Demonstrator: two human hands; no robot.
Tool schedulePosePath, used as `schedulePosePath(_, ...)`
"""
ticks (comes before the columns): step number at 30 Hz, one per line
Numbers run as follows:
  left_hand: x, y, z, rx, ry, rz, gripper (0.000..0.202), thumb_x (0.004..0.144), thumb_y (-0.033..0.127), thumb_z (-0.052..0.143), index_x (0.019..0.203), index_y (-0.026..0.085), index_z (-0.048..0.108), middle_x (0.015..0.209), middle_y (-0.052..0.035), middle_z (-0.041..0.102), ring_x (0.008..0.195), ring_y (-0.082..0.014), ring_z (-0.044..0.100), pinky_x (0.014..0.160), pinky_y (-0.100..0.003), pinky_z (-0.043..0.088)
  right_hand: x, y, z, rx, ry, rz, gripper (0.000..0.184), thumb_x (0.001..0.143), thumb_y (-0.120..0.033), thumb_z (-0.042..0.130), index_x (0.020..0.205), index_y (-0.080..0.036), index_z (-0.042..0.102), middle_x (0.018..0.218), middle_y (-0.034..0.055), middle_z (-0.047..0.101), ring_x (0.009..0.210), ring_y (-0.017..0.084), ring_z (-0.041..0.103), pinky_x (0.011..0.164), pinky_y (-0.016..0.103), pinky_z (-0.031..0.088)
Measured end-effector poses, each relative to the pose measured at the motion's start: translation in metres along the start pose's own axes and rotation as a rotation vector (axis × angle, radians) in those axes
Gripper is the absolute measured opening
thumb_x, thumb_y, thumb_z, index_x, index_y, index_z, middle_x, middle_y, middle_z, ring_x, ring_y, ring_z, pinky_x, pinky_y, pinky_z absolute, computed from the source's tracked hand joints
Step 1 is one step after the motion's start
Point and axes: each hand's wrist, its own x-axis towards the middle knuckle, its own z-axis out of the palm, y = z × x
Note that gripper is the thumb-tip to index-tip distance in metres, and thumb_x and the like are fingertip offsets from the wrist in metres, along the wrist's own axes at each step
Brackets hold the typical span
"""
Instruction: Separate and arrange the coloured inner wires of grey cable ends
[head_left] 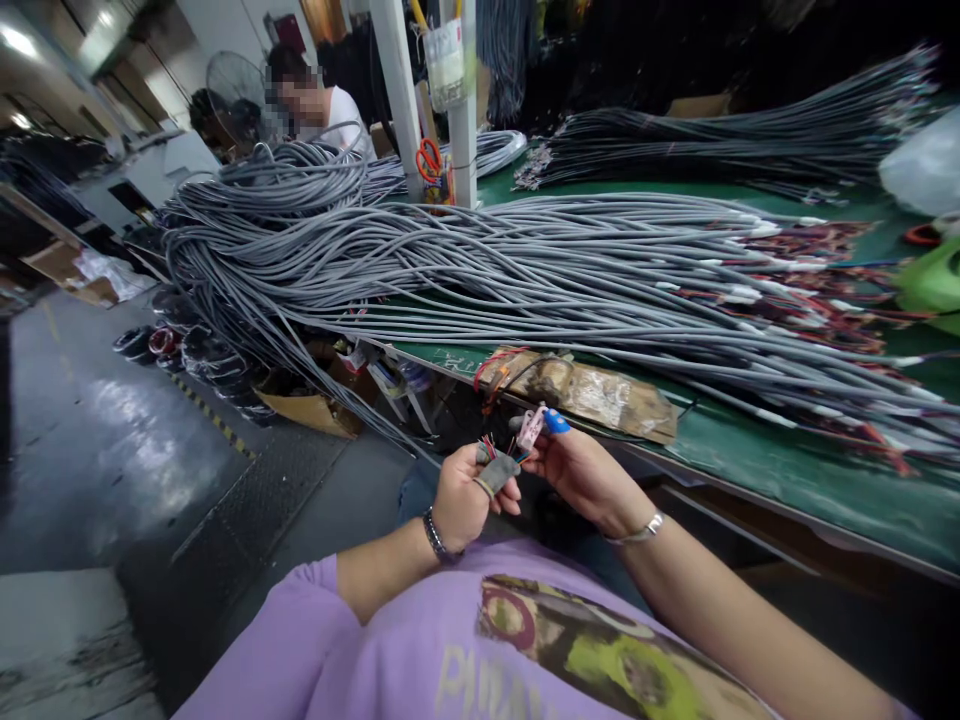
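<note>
In front of my purple shirt, my left hand (471, 492) is closed, with grey finger covers on some fingers. It pinches a bunch of thin coloured wires (487, 446), whose ends stick out past the fingers. Close beside it, my right hand (581, 470) is closed too, a blue cover on its thumb. Between thumb and fingers it grips a small pale pink piece with dark marks (531, 428); its exact kind I cannot make out. A few coloured wires run between the two hands. Both hands are just off the bench's front edge.
Many grey cables (480, 260) lie along the green bench (817, 500), their stripped ends to the right. A taped board (592, 390) rests at the front edge. Black cables (720, 140) lie behind. Near a white post (463, 150), orange scissors (428, 160) hang; a person (345, 120) sits beyond.
</note>
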Motion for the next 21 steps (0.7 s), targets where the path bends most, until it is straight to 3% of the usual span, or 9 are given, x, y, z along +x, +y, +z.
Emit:
schedulePosePath(7, 0.004, -0.0027, 0.0032, 0.013, 0.004, -0.013, 0.037, 0.074, 0.048, 0.068, 0.068, 0.015, 0.054, 0.054, 0.0011, 0.061, 0.039, -0.0081, 0.057, 0.036, -0.015, 0.031, 0.0012, 0.0016, 0.0062, 0.083, 0.053, -0.006, 0.038, 0.062, -0.053, 0.081, 0.075, -0.019, 0.071, 0.065, -0.0017, 0.063, 0.06, 0.011, 0.055, 0.058, 0.024, 0.048)
schedulePosePath(14, 0.0052, -0.0023, 0.0053, 0.017, 0.009, -0.037, 0.035, 0.071, 0.046, 0.069, 0.068, 0.015, 0.054, 0.053, 0.0012, 0.061, 0.038, -0.0083, 0.056, 0.035, -0.015, 0.031, 0.0021, 0.0052, 0.0093, 0.048, 0.067, -0.097, 0.036, 0.067, -0.054, 0.077, 0.069, -0.019, 0.069, 0.065, 0.0001, 0.063, 0.061, 0.013, 0.052, 0.06, 0.026, 0.046)
schedulePosePath(21, 0.0031, -0.0041, 0.0043, 0.018, 0.013, -0.03, 0.034, 0.071, 0.046, 0.069, 0.07, 0.015, 0.054, 0.053, 0.0015, 0.06, 0.038, -0.0082, 0.056, 0.035, -0.015, 0.031, -0.0016, 0.0064, 0.0065, 0.108, 0.007, 0.032, 0.043, 0.075, -0.064, 0.064, 0.077, -0.021, 0.069, 0.073, 0.0024, 0.066, 0.063, 0.014, 0.058, 0.059, 0.026, 0.049)
